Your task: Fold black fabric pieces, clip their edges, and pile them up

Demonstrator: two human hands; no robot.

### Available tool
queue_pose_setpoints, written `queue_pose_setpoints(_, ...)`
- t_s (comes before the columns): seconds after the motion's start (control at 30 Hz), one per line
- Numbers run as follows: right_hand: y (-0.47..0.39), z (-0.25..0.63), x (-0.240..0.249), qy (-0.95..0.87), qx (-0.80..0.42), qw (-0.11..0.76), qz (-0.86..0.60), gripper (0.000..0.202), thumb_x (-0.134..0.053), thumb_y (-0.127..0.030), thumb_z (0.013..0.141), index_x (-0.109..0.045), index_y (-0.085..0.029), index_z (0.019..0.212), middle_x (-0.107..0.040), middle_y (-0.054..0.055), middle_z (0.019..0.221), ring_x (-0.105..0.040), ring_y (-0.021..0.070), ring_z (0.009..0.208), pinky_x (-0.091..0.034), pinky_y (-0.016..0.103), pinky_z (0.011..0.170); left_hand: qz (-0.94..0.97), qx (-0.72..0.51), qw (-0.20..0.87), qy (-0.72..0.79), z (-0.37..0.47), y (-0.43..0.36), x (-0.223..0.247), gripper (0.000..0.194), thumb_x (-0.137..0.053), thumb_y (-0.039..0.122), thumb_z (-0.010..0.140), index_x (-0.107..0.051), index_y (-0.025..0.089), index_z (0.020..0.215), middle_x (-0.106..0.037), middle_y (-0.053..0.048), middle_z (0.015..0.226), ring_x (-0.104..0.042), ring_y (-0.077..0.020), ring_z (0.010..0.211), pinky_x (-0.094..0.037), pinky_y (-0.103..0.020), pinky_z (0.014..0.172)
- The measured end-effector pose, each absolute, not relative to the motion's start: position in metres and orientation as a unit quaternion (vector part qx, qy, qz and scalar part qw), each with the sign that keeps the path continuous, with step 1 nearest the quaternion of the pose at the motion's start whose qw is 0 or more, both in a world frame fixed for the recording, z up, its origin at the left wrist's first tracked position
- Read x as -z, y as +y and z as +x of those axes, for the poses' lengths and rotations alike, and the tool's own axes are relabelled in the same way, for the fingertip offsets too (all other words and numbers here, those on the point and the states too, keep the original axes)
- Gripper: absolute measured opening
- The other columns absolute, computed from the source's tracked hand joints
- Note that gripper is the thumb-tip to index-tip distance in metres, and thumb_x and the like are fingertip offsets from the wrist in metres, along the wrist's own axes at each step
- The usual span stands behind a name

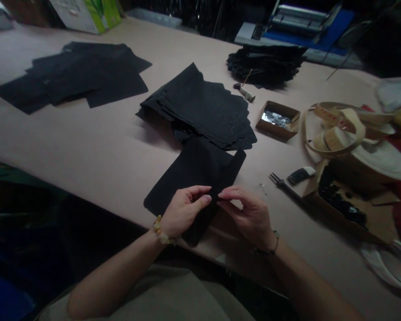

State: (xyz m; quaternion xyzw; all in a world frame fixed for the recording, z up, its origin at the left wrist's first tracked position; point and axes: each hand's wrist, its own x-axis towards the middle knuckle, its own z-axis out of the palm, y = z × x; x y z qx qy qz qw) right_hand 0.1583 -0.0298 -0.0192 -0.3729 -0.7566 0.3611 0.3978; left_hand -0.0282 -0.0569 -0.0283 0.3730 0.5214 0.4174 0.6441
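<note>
A flat black sheet piece [173, 183], like leather or fabric, lies at the table's front edge with a folded strip along its right side. My left hand [185, 209] grips it near the middle, thumb and forefinger close together. Pinched at the strip's edge is my right hand [249, 214], its fingertips almost meeting those of the left; anything tiny between them is too dark to make out. Just beyond, a fanned stack of black pieces [207, 107] touches or overlaps the far end of this one.
More black sheets [96, 76] lie at the left, another black pile [263, 64] at the back. On the right are a small box of shiny metal bits [277, 118], a pronged tool [289, 191], a cardboard box of black parts [342, 200] and a tape roll [370, 261].
</note>
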Motion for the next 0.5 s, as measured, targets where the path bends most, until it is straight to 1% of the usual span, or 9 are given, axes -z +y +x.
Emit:
queue_pose_setpoints(0.13,-0.0329,0.1593,0.0178,-0.735,-0.387,0.397,-0.391,0.008,-0.071,-0.02,0.084,-0.069,-0.023,0.091,-0.07,0.002,0.087,-0.066,0.0165,0.083,-0.055,0.031,0.075,0.328,-0.398,0.697,0.498,-0.03,-0.0577,0.0261,0.034,-0.072,0.041,0.08,-0.07,0.017,0.105,-0.071,-0.003,0.093,-0.063,-0.0145,0.08,-0.049,-0.024,0.074)
queue_pose_setpoints(0.2,-0.0329,0.1584,0.0166,-0.732,-0.394,0.396,-0.39,0.007,-0.071,-0.021,0.084,-0.07,-0.024,0.09,-0.069,0.003,0.088,-0.066,0.0167,0.083,-0.056,0.03,0.073,0.321,-0.396,0.701,0.498,-0.031,-0.0569,0.0252,0.034,-0.074,0.041,0.077,-0.07,0.017,0.101,-0.07,-0.001,0.088,-0.061,-0.0118,0.075,-0.047,-0.022,0.069)
queue_pose_setpoints(0.33,-0.0324,0.1576,0.0148,-0.725,-0.394,0.392,-0.407,0.007,-0.07,-0.02,0.083,-0.072,-0.024,0.089,-0.07,0.003,0.087,-0.066,0.0162,0.08,-0.056,0.028,0.069,0.324,-0.403,0.698,0.496,-0.0315,-0.0561,0.0241,0.035,-0.076,0.042,0.075,-0.069,0.017,0.099,-0.068,-0.001,0.087,-0.059,-0.0108,0.075,-0.045,-0.021,0.07)
queue_pose_setpoints(0.5,-0.0337,0.16,0.0157,-0.685,-0.409,0.374,-0.473,0.009,-0.076,-0.025,0.077,-0.072,-0.021,0.084,-0.071,0.003,0.081,-0.067,0.0156,0.072,-0.056,0.023,0.059,0.314,-0.387,0.717,0.487,-0.0309,-0.0574,0.0225,0.034,-0.075,0.04,0.077,-0.07,0.017,0.103,-0.071,-0.002,0.089,-0.062,-0.0127,0.076,-0.047,-0.021,0.068)
